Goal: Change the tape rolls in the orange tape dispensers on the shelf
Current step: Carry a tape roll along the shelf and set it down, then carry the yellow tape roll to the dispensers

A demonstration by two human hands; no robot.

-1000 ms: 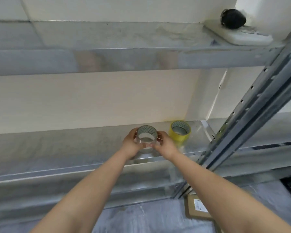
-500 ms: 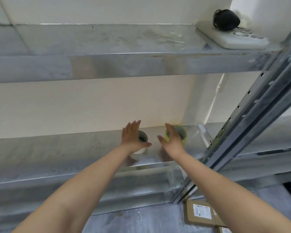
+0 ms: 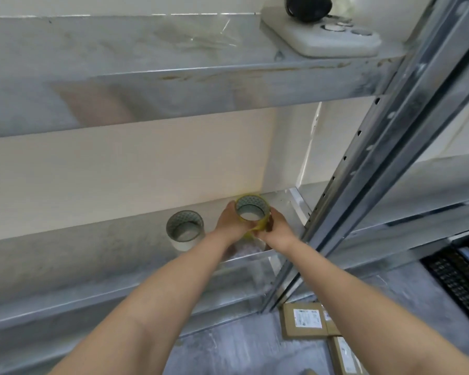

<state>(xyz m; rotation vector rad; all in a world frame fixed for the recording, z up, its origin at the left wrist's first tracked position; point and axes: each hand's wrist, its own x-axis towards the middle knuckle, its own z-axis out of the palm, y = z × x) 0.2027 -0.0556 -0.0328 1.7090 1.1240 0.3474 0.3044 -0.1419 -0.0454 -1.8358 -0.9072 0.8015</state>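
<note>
A yellow tape roll [image 3: 263, 222] is held just above the right end of the lower metal shelf [image 3: 79, 253], its open core facing up. My left hand [image 3: 228, 221] grips its left side and my right hand [image 3: 276, 226] grips its right side, fingers near a loose strip at the roll's front. A clear tape roll [image 3: 185, 230] stands upright on the shelf just left of my left hand, apart from it. No orange tape dispenser is in view.
A slotted metal upright [image 3: 363, 169] rises right beside my right hand. The upper shelf [image 3: 173, 77] carries a white power strip [image 3: 322, 39] with a black plug. Cardboard parcels [image 3: 303, 320] lie on the floor below. A black crate [image 3: 460, 277] sits at the far right.
Both hands set the clear roll down on the shelf and let go. They then moved right and took hold of the yellow roll, lifting it slightly.
</note>
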